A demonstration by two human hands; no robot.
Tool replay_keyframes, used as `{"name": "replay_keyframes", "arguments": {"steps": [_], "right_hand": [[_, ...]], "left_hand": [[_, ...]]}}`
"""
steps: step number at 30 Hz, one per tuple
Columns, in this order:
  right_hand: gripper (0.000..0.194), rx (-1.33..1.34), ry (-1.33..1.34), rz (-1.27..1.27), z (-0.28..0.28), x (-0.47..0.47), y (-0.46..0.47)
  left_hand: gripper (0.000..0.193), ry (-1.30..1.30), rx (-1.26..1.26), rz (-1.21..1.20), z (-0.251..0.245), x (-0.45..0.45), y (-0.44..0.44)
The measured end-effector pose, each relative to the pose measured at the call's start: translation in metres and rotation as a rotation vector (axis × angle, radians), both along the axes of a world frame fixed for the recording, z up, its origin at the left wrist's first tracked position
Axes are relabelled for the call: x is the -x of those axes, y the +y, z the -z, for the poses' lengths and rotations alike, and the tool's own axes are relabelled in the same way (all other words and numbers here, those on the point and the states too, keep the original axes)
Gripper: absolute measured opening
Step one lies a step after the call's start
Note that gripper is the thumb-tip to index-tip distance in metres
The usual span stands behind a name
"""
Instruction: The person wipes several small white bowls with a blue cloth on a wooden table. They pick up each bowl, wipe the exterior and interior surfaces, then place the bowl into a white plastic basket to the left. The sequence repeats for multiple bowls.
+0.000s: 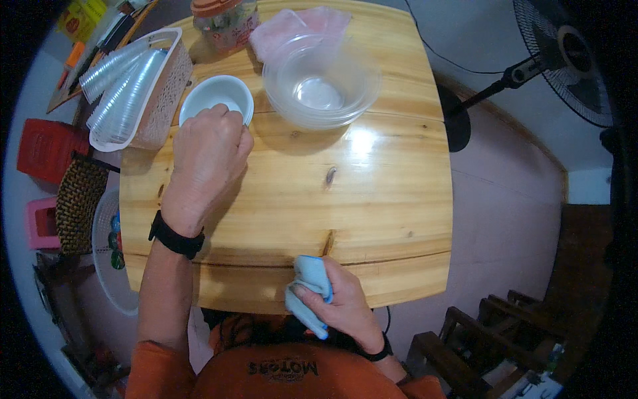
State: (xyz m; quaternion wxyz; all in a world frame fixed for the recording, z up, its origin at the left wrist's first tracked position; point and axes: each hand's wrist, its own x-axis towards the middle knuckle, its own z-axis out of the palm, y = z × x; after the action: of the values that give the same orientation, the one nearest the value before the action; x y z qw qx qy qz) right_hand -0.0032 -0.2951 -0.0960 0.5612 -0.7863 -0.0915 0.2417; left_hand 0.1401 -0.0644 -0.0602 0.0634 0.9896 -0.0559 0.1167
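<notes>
My left hand [212, 144] is at the near rim of a small white bowl [212, 90], with its fingers curled over that rim; the fingertips are hidden behind the knuckles. A folded light blue cloth [310, 279] with a brighter blue edge is gripped in my right hand [344, 299] at the table's near edge. To the right of the bowl stands a nested stack of clear plastic bowls [319, 95], apart from both hands. All of this is on or over a pale wooden table [299, 199].
A white plastic basket [164, 95] holding stacked clear plastic cups [129, 95] stands at the table's left. Behind are a plastic jar [227, 30] with an orange lid and a pink cloth [304, 25]. A black fan [528, 67] stands right of the table, and wooden furniture [478, 344] below right.
</notes>
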Motion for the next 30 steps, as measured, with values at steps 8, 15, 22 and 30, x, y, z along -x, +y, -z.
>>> {"name": "replay_keyframes", "arguments": {"steps": [8, 15, 22, 30], "right_hand": [[0.038, -0.075, 0.019, -0.048, 0.002, -0.009, -0.004], [0.037, -0.161, 0.308, 0.011, -0.003, -0.007, -0.003], [0.037, -0.226, 0.287, 0.206, -0.025, -0.009, -0.001], [0.042, -0.436, -0.091, 0.583, -0.077, -0.028, 0.019]], "left_hand": [[0.008, -0.054, 0.032, 0.064, -0.002, 0.001, 0.013], [0.008, -0.234, 0.143, 0.030, -0.019, 0.017, 0.023], [0.005, -0.116, 0.794, -0.074, -0.047, 0.064, 0.023], [0.012, 0.090, 1.049, -0.038, -0.043, 0.100, -0.009]]}}
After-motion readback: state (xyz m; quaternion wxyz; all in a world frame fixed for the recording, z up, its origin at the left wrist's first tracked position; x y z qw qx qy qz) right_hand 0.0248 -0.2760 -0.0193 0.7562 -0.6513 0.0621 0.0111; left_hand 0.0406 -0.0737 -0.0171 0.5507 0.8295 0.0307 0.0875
